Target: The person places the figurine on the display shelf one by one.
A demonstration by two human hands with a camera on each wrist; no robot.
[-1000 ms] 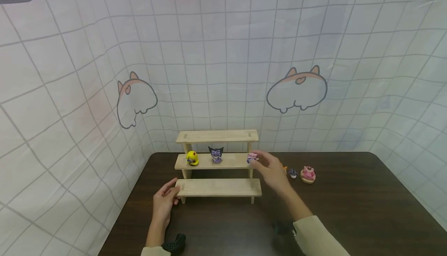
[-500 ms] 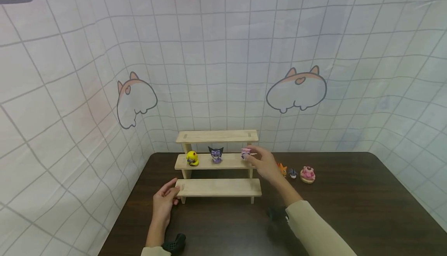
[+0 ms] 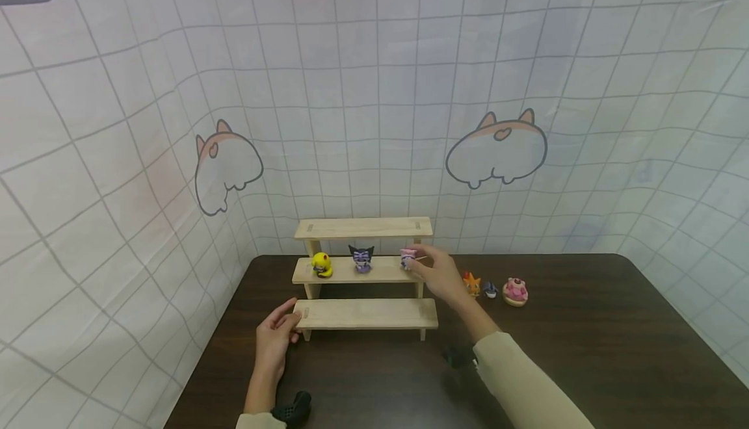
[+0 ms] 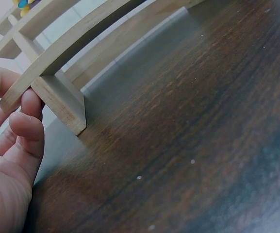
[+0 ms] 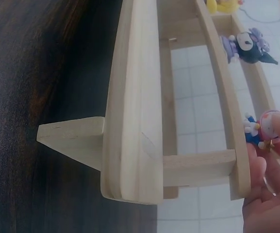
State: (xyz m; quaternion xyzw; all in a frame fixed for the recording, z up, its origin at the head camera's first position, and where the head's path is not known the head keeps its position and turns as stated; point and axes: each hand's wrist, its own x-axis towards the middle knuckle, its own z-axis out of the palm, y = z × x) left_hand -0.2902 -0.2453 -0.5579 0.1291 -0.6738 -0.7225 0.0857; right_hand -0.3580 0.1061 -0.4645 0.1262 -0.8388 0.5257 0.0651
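Pinching figurine at shelf edge

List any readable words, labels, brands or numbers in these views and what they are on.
None: no view shows any text.
The backdrop carries only grid lines and cartoon animal drawings.
The wooden shelf and the figures, such as the one the right hand holds, show no lettering.
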